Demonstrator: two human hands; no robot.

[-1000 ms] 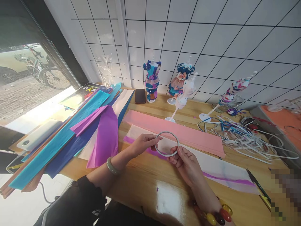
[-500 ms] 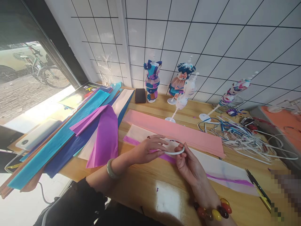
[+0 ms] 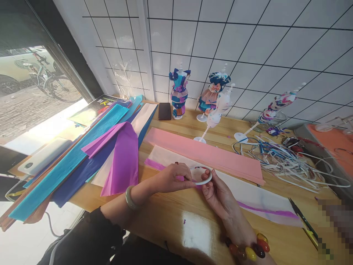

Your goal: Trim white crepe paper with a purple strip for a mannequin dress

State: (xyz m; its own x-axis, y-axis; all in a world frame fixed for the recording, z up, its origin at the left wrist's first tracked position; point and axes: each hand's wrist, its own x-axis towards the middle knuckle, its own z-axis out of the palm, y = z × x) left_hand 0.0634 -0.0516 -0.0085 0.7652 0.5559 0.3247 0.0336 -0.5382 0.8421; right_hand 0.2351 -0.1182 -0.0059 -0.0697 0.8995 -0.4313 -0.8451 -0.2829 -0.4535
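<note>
The thin white ring [image 3: 207,179] is now held tipped nearly flat, low over the white sheet with a purple stripe [image 3: 256,200], whereas a second ago it was stood upright with its opening turned to the camera; half a second ago it was already being laid over. It is pinched at its left edge by the grip of the left hand [image 3: 172,178], fingers curled closed on the rim, and at its right edge by the thumb and fingertips of the right hand [image 3: 220,195], so both grips are clenched on the ring. Whether the ring touches the sheet cannot be told. The hands have been lowered and drawn slightly closer to the body, which suggests that the ring is being set against the sheet rather than looked over. Just beyond the sheet a long pink strip of paper [image 3: 204,152] is laid on the wooden worktop [image 3: 171,217]. To the left a fan of blue, teal and purple crepe sheets [image 3: 82,158] is piled; behind stand small dressed mannequins [image 3: 178,94], and to the right lies a tangle of white strips [image 3: 284,162].
</note>
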